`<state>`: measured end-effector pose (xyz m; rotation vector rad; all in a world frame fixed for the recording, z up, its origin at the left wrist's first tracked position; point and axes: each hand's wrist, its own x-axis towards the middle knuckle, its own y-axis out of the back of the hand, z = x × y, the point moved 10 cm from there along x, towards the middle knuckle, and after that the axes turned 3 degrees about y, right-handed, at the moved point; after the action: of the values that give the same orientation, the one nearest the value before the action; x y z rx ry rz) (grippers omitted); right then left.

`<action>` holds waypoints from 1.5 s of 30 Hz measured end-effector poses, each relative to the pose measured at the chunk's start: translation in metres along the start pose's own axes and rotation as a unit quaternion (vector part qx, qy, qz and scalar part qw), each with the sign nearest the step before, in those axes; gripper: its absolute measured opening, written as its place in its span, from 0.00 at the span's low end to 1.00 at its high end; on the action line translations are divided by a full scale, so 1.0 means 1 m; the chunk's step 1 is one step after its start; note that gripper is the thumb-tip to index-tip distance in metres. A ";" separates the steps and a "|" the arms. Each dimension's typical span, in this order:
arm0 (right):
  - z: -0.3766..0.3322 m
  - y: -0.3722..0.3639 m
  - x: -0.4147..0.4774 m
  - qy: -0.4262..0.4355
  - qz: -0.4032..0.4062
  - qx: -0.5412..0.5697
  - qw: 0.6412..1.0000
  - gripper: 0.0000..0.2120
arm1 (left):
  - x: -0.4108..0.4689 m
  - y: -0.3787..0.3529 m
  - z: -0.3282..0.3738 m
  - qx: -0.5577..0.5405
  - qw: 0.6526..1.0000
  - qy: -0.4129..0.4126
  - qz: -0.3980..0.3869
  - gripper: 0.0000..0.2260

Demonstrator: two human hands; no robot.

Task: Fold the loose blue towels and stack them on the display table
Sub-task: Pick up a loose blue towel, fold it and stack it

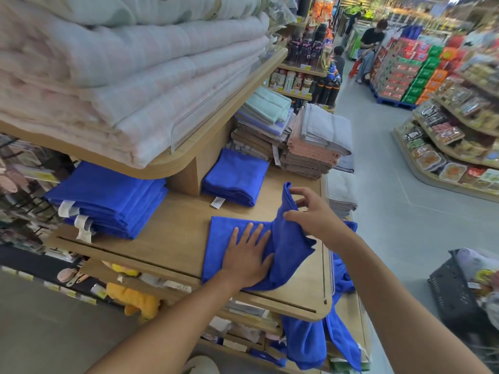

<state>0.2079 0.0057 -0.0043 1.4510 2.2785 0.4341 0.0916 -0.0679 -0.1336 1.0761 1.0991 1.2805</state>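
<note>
Nearest, at five o'clock, loose blue towels (pixel 305 344) hang off the front-right corner of the table (pixel 172 238), not yet folded. Just beyond, the towel in work (pixel 293 252) lies on the table, its raised fold running roughly from six to twelve o'clock. The left hand (pixel 247 259) lies flat on the towel's left half, fingers (pixel 249 230) straight and spread, pinning it and gripping nothing. The right hand (pixel 313 211), at two o'clock from the left, pinches the top of that fold between its thumb and loosely curled fingers (pixel 303 194). The lifted half lies right of the pinned half, so it probably has to travel toward nine o'clock, and the right hand is the nearer one. Farther, a small folded blue stack (pixel 237 176) sits at twelve o'clock and a taller blue stack (pixel 113 198) at ten. Its white tags (pixel 81 225) and the small stack's label (pixel 217 202) carry print too small to read.
</note>
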 end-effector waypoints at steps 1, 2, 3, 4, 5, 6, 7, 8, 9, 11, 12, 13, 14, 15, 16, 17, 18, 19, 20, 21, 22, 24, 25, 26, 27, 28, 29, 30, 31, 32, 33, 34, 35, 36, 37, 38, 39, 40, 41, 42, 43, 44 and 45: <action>-0.006 -0.008 0.003 0.007 -0.008 0.002 1.000 0.25 | -0.002 0.004 -0.003 -0.024 1.000 -0.007 0.004 0.30; -0.012 -0.016 0.006 0.015 -0.013 0.003 1.000 0.25 | -0.005 0.012 -0.008 -0.056 0.998 -0.011 0.020 0.30; -0.019 -0.024 0.009 0.022 -0.021 0.002 1.000 0.24 | -0.009 0.024 -0.017 -0.097 0.994 -0.008 0.051 0.28; -0.027 -0.035 0.013 0.029 -0.032 0.000 0.999 0.24 | -0.015 0.038 -0.031 -0.155 0.984 0.002 0.093 0.26; -0.034 -0.048 0.016 0.036 -0.047 -0.005 0.998 0.24 | -0.022 0.051 -0.050 -0.233 0.963 0.023 0.137 0.22; -0.041 -0.063 0.020 0.043 -0.062 -0.018 0.997 0.24 | -0.030 0.059 -0.074 -0.316 0.931 0.062 0.170 0.18; -0.046 -0.079 0.024 0.048 -0.077 -0.040 0.995 0.24 | -0.037 0.059 -0.100 -0.398 0.892 0.114 0.181 0.16; -0.049 -0.097 0.027 0.051 -0.090 -0.067 0.992 0.24 | -0.045 0.053 -0.122 -0.470 0.848 0.169 0.175 0.15; -0.049 -0.116 0.029 0.054 -0.102 -0.095 0.989 0.23 | -0.051 0.044 -0.139 -0.533 0.803 0.213 0.163 0.15; -0.045 -0.153 0.032 0.055 -0.133 -0.131 0.981 0.18 | -0.057 0.032 -0.153 -0.633 0.714 0.255 0.155 0.15; -0.039 -0.170 0.031 0.045 -0.156 -0.126 0.979 0.14 | -0.057 0.030 -0.155 -0.668 0.679 0.264 0.152 0.15; -0.031 -0.182 0.029 0.020 -0.177 -0.106 0.978 0.12 | -0.056 0.029 -0.155 -0.694 0.652 0.266 0.150 0.16; -0.022 -0.188 0.027 -0.008 -0.188 -0.084 0.979 0.12 | -0.055 0.029 -0.154 -0.710 0.634 0.267 0.148 0.16; -0.014 -0.186 0.025 -0.023 -0.185 -0.073 0.980 0.12 | -0.054 0.029 -0.153 -0.721 0.623 0.268 0.143 0.16; -0.009 -0.177 0.023 -0.013 -0.169 -0.074 0.983 0.12 | -0.054 0.029 -0.154 -0.722 0.623 0.269 0.135 0.16; -0.007 -0.162 0.020 0.016 -0.146 -0.091 0.985 0.11 | -0.053 0.030 -0.155 -0.709 0.640 0.264 0.130 0.16; -0.004 -0.145 0.013 0.053 -0.121 -0.125 0.983 0.09 | -0.052 0.034 -0.157 -0.669 0.686 0.254 0.131 0.15; 0.000 -0.127 0.003 0.086 -0.104 -0.169 0.976 0.07 | -0.051 0.042 -0.156 -0.601 0.752 0.233 0.136 0.16; 0.007 -0.112 -0.010 0.111 -0.097 -0.217 0.965 0.09 | -0.050 0.051 -0.151 -0.515 0.821 0.200 0.145 0.17; 0.017 -0.102 -0.024 0.129 -0.101 -0.266 0.950 0.12 | -0.047 0.062 -0.140 -0.435 0.873 0.155 0.158 0.18; 0.028 -0.095 -0.038 0.141 -0.112 -0.312 0.933 0.15 | -0.042 0.070 -0.125 -0.374 0.907 0.106 0.164 0.19; 0.046 -0.093 -0.059 0.154 -0.138 -0.360 0.910 0.18 | -0.030 0.075 -0.091 -0.295 0.945 0.029 0.136 0.19; 0.050 -0.094 -0.065 0.162 -0.144 -0.357 0.909 0.16 | -0.024 0.073 -0.077 -0.266 0.958 0.005 0.106 0.19; 0.051 -0.095 -0.069 0.172 -0.142 -0.344 0.912 0.13 | -0.019 0.068 -0.065 -0.234 0.970 -0.011 0.067 0.19; 0.050 -0.096 -0.071 0.186 -0.135 -0.332 0.915 0.10 | -0.015 0.061 -0.057 -0.197 0.980 -0.019 0.026 0.19; 0.049 -0.097 -0.072 0.199 -0.125 -0.327 0.915 0.07 | -0.012 0.054 -0.053 -0.160 0.987 -0.024 -0.010 0.19; 0.047 -0.098 -0.073 0.212 -0.115 -0.323 0.915 0.06 | -0.011 0.050 -0.050 -0.136 0.990 -0.029 -0.034 0.20; 0.046 -0.098 -0.074 0.220 -0.104 -0.315 0.917 0.06 | -0.012 0.052 -0.049 -0.132 0.990 -0.033 -0.042 0.21; 0.046 -0.096 -0.074 0.223 -0.093 -0.300 0.923 0.07 | -0.013 0.058 -0.049 -0.142 0.989 -0.038 -0.030 0.20; 0.048 -0.095 -0.072 0.218 -0.084 -0.283 0.930 0.08 | -0.017 0.067 -0.048 -0.152 0.987 -0.053 -0.004 0.20; 0.050 -0.093 -0.071 0.212 -0.077 -0.274 0.935 0.09 | -0.023 0.076 -0.046 -0.145 0.986 -0.078 0.023 0.19; 0.052 -0.092 -0.069 0.208 -0.075 -0.276 0.935 0.10 | -0.032 0.083 -0.043 -0.119 0.987 -0.104 0.036 0.20; 0.054 -0.092 -0.068 0.206 -0.077 -0.286 0.933 0.11 | -0.040 0.084 -0.042 -0.086 0.987 -0.129 0.037 0.21; 0.056 -0.093 -0.067 0.207 -0.081 -0.301 0.928 0.12 | -0.049 0.082 -0.041 -0.054 0.987 -0.149 0.030 0.20; 0.057 -0.094 -0.067 0.210 -0.084 -0.316 0.922 0.12 | -0.056 0.079 -0.040 -0.032 0.986 -0.164 0.027 0.17; 0.055 -0.095 -0.068 0.220 -0.081 -0.326 0.916 0.12 | -0.063 0.078 -0.040 -0.019 0.984 -0.172 0.034 0.13; 0.052 -0.095 -0.071 0.238 -0.068 -0.329 0.911 0.10 | -0.069 0.080 -0.040 -0.014 0.982 -0.180 0.055 0.09; 0.048 -0.093 -0.074 0.263 -0.042 -0.330 0.905 0.09 | -0.075 0.083 -0.041 -0.017 0.979 -0.185 0.085 0.07; 0.044 -0.091 -0.077 0.289 -0.010 -0.330 0.899 0.08 | -0.080 0.085 -0.041 -0.024 0.976 -0.188 0.112 0.06; 0.041 -0.089 -0.081 0.307 0.014 -0.327 0.893 0.08 | -0.085 0.085 -0.041 -0.030 0.973 -0.189 0.130 0.05; 0.039 -0.088 -0.084 0.319 0.026 -0.325 0.890 0.08 | -0.090 0.083 -0.041 -0.033 0.971 -0.192 0.139 0.04; 0.039 -0.091 -0.089 0.332 0.025 -0.329 0.884 0.08 | -0.094 0.078 -0.041 -0.037 0.971 -0.194 0.139 0.03; 0.040 -0.095 -0.094 0.346 0.016 -0.338 0.875 0.07 | -0.098 0.073 -0.042 -0.043 0.972 -0.192 0.130 0.04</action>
<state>0.1887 -0.1178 -0.0678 1.0418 2.1800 1.7923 0.0394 -0.1657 -0.0675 1.3650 0.6215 1.2397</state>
